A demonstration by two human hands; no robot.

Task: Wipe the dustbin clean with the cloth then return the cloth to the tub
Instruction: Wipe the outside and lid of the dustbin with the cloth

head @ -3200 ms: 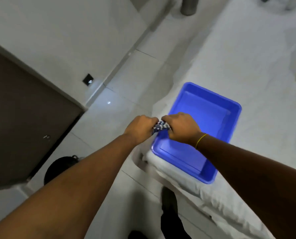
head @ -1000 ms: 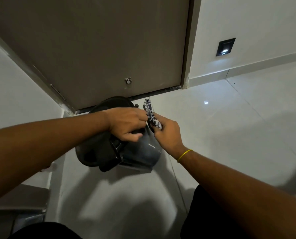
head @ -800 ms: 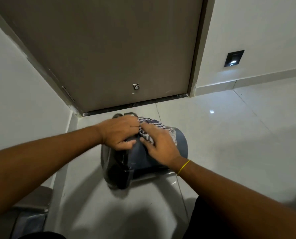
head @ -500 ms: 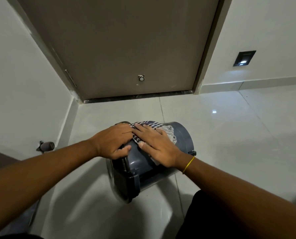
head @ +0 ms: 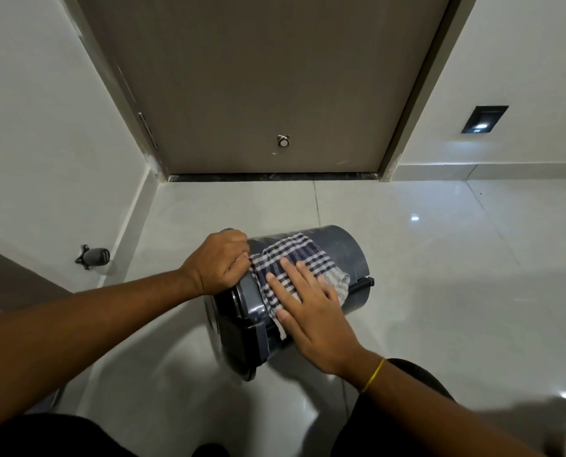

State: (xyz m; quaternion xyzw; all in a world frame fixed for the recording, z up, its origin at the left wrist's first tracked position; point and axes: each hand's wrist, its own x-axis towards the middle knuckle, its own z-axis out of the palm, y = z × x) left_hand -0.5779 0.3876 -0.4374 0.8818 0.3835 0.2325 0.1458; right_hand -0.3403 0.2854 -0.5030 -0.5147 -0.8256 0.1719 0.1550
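A dark grey dustbin [head: 347,255] lies tipped on its side on the tiled floor, its lid end toward me. A blue-and-white checked cloth [head: 294,262] is spread over its upper side. My right hand [head: 311,311] lies flat on the cloth with fingers spread, pressing it against the bin. My left hand [head: 219,262] is closed around the bin's rim at the lid end, touching the cloth's edge. The blue tub is out of view.
A closed brown door [head: 258,77] stands just beyond the bin, white walls on both sides. A door stopper [head: 93,256] juts from the left wall. A small wall light [head: 482,122] glows at right. My knees fill the bottom of the view.
I turned from the blue tub to the bin by the door. The bin was tipped onto its side, and the cloth went from bunched between both hands to spread flat under my right hand.
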